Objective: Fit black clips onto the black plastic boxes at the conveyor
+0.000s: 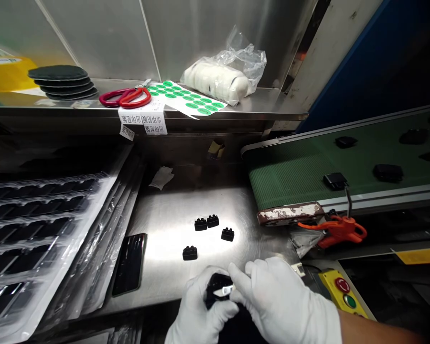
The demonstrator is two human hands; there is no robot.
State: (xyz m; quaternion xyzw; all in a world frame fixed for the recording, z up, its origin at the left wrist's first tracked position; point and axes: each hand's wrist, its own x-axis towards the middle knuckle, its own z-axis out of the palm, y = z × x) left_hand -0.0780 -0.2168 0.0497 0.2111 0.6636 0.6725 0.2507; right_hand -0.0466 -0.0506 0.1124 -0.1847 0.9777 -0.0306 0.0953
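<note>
From the head view, both white-gloved hands are working at the near edge of the steel desk. The left hand is curling shut around a black part, holding it just above the desk edge. The right hand is pinching a small pale tool between its fingertips, and the tool's tip is touching the black part.

Four small black pieces are lying loose on the desk beyond the hands (two of them touching, two apart). A dark phone is lying flat to the left, just beside a stack of clear trays.

To the right, a green conveyor belt is carrying several black housings. An orange clamp is sitting below the belt's end, and a yellow button box is sitting near the right wrist.

On the shelf behind, red scissors are lying beside a sheet of green stickers, with a plastic bag on the right and dark round pads stacked on the left.
</note>
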